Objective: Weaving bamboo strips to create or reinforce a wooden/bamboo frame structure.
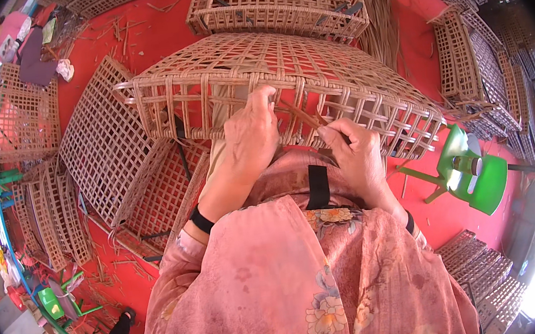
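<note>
A large woven rattan basket (281, 56) lies tilted on its side in front of me, its open-lattice side facing my body. My left hand (254, 132) is closed against that lattice, fingers curled at the woven edge; what its fingertips pinch is hidden. A flat brown cane strip (301, 115) slants from beside those fingertips down to my right hand (355, 150). There my right thumb and fingers pinch its lower end, just in front of the lattice. A dark pointed end shows below the right fingers, its kind unclear.
Another woven basket (275, 1) stands beyond, beside a bundle of long dry strands (374, 16). More baskets (102, 136) lie at left, others (474, 67) at right. A green plastic stool (487, 185) with a jar (467, 165) is at right. Cane scraps litter the red floor (160, 11).
</note>
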Demonstrator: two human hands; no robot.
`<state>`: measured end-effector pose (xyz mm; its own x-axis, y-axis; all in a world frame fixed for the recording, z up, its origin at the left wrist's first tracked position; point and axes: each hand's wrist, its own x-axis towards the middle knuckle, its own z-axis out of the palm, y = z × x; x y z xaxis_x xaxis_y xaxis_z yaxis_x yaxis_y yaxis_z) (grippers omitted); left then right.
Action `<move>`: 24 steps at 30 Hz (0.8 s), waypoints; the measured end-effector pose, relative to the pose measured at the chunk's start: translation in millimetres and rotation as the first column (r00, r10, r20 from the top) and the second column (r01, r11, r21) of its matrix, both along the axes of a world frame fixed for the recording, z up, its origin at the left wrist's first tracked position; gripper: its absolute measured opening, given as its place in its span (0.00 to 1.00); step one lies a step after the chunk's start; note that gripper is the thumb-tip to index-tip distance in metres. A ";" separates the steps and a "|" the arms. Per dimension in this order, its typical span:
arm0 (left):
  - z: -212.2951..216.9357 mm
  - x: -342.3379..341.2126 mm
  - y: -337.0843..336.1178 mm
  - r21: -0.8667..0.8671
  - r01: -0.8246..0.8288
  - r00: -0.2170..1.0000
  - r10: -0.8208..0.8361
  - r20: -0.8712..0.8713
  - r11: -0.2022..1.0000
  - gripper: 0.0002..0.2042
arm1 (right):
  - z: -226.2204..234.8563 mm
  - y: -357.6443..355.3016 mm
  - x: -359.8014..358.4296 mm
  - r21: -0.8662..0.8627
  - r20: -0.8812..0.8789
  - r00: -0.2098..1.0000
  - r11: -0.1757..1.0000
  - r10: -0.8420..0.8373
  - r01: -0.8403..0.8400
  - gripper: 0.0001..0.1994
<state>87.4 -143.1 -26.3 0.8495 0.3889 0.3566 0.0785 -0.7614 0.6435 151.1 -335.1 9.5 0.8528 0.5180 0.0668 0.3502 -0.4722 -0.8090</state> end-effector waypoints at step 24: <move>-11.5 -9.2 35.2 -0.031 -0.181 0.964 0.184 0.193 0.983 0.13 | -10.0 56.0 38.6 -0.076 0.191 0.957 0.975 0.220 -0.209 0.06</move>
